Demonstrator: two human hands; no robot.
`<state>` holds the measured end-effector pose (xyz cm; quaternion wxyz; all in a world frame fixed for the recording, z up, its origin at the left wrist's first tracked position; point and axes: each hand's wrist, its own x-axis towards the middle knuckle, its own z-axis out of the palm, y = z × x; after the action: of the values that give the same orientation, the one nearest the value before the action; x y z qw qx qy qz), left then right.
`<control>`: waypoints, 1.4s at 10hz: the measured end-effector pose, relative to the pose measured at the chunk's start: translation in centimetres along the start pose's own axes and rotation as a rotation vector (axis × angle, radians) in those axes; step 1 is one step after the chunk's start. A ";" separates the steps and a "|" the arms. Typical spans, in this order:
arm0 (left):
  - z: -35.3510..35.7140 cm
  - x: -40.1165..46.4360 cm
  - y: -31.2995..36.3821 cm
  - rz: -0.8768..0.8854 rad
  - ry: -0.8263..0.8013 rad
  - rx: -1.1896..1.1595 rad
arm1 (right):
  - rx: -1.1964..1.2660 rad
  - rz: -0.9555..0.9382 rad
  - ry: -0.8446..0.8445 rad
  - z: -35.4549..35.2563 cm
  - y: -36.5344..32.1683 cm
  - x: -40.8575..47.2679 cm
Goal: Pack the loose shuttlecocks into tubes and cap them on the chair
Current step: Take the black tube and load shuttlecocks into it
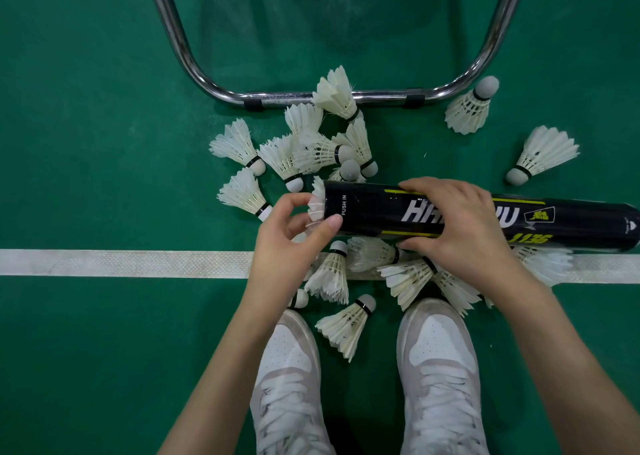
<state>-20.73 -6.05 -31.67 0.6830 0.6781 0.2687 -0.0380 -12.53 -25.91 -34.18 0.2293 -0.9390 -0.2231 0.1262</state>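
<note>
Left hand (294, 236): thumb and fingertips pinched on the feather skirt of a shuttlecock (317, 205) that sits partway in the open mouth of the black tube (377, 212), feathers sticking out of the end marked "PUSH IN". Right hand (457, 222): fingers wrapped over the top of the tube around mid-length, thumb underneath, closed grip on the barrel. Tube lies roughly horizontal, open mouth at 9 o'clock, far end at 3 o'clock near the frame edge; can't tell if that end is capped. Tube is held just above the floor pile. Loose shuttlecocks: a cluster (311, 143) at 12 o'clock of the tube mouth, several overlapping, corks mostly pointing down-frame; two (242, 191) at 10 o'clock, side by side; two apart at 1–2 o'clock, one (471, 108) with cork up beside the chair frame's corner, one (540, 153) lying on its side. More (408, 274) under the tube at 6 o'clock, lying over the white court line (121, 263) and touching the toe of the right shoe (436, 368). One (346, 326) lies between the shoes; left shoe (287, 385) at 7 o'clock. Chrome chair frame (194, 70) at 12 o'clock, its base bar on the green floor (86, 143), one shuttlecock (337, 93) resting across the bar. Seat not in view.
</note>
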 end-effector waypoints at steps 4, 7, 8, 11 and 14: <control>1.0 0.8 -0.5 0.007 0.006 0.087 | 0.007 0.003 0.017 0.0 -0.1 -0.1; 1.3 1.1 -0.4 0.007 -0.089 0.053 | -0.016 0.001 0.012 0.1 -0.1 -0.1; 1.0 1.2 -0.7 -0.015 -0.133 0.047 | -0.018 0.000 0.013 0.2 -0.1 -0.2; 0.6 1.4 -1.2 -0.041 -0.164 0.073 | -0.028 -0.003 -0.002 0.3 -0.1 -0.3; 0.6 1.8 -0.6 -0.030 -0.337 0.049 | -0.015 -0.004 0.001 0.4 -0.1 -0.5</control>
<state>-19.24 -6.11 -32.98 0.7010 0.6745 0.1593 -0.1681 -13.13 -25.90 -34.37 0.2225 -0.9404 -0.2256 0.1235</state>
